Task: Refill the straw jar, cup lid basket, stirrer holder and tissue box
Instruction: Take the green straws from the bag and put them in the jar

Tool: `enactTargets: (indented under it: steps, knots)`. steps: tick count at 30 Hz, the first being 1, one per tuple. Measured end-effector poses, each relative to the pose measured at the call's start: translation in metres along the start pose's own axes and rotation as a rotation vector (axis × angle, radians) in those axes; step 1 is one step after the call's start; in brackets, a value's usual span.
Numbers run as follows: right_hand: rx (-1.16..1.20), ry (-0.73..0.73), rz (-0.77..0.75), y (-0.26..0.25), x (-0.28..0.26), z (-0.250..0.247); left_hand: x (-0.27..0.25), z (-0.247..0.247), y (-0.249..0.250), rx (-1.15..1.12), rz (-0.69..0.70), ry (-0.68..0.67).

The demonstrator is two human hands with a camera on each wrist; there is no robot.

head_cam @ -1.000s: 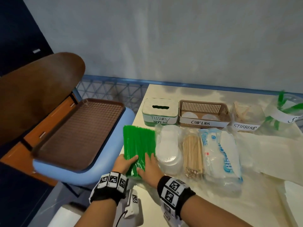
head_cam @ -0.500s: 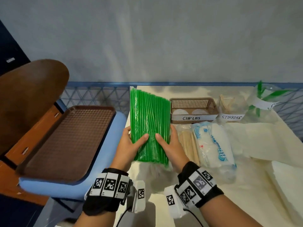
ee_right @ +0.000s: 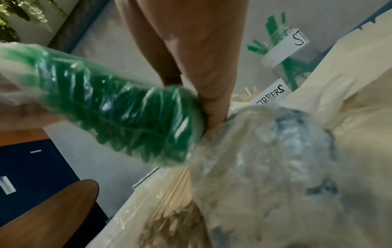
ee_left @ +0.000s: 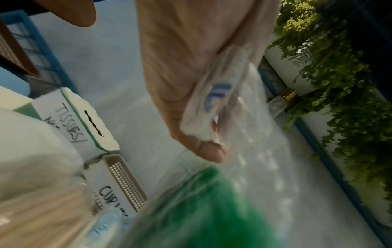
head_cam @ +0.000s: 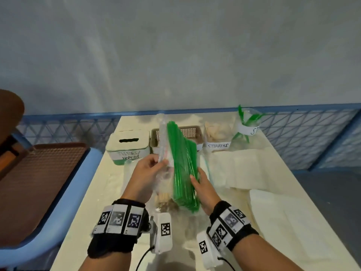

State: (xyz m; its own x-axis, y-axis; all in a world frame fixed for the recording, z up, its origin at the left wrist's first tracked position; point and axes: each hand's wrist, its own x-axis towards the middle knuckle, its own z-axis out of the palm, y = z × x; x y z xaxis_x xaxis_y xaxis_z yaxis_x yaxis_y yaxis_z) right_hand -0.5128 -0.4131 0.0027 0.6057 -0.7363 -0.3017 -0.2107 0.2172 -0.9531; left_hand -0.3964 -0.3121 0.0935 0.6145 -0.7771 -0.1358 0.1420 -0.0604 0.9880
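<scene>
A pack of green straws (head_cam: 181,163) in clear wrap is held upright above the table, in front of the cup lid basket (head_cam: 192,131). My left hand (head_cam: 162,163) pinches the loose clear edge of the wrap (ee_left: 212,104) at the pack's left side. My right hand (head_cam: 195,177) grips the lower right of the pack (ee_right: 118,107), thumb on the front. Along the back stand the tissue box (head_cam: 128,145), the stirrer holder (head_cam: 216,133) and the straw jar (head_cam: 247,126), which has a few green straws in it.
Under my hands lie a bag of wooden stirrers (ee_right: 169,201) and a wrapped tissue pack (ee_right: 275,151). White napkins (head_cam: 240,169) cover the right of the table. A brown tray (head_cam: 39,182) sits on a blue chair at the left. A blue mesh fence (head_cam: 302,133) runs behind.
The straw pack went from lying on the table to raised in both hands, and has now turned edge-on. My left hand shifted from the pack's face to the loose wrap edge.
</scene>
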Motion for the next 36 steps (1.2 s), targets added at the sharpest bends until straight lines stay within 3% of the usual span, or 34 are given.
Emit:
enactTargets:
  steps: [3,5,8,10,12,14,18,20,28,31,36]
  knots:
    - [-0.038,-0.095,0.004,-0.01,-0.004,-0.015,0.0,0.029,0.004,0.011,0.099,0.064]
    - [-0.09,-0.098,-0.033,-0.02,-0.002,-0.035,0.004,0.056,0.006,0.049,0.181,0.202]
    - [0.088,-0.136,-0.045,-0.038,-0.003,-0.036,0.008,0.064,0.009,0.385,0.309,0.336]
    - [0.176,-0.168,-0.062,-0.05,-0.006,-0.035,0.006,0.067,0.009,0.649,0.378,0.34]
    - [0.208,-0.187,-0.083,-0.055,-0.005,-0.037,0.004,0.076,0.005,0.712,0.4,0.265]
    - [0.227,-0.19,-0.069,-0.057,-0.003,-0.035,0.003,0.079,-0.001,0.624,0.336,0.193]
    - [0.244,-0.26,-0.044,-0.059,-0.003,-0.024,0.01,0.07,-0.002,0.135,0.082,0.115]
    - [0.238,-0.307,-0.056,-0.062,-0.003,-0.02,0.014,0.066,-0.001,0.011,0.063,0.112]
    - [0.162,-0.19,-0.096,-0.058,0.005,-0.016,0.029,0.064,-0.015,-0.041,0.024,0.123]
    - [0.127,-0.128,-0.118,-0.06,0.011,-0.019,0.032,0.062,-0.012,-0.138,-0.029,0.062]
    - [0.073,-0.039,-0.278,-0.064,0.009,-0.019,0.037,0.062,-0.009,0.002,-0.005,0.023]
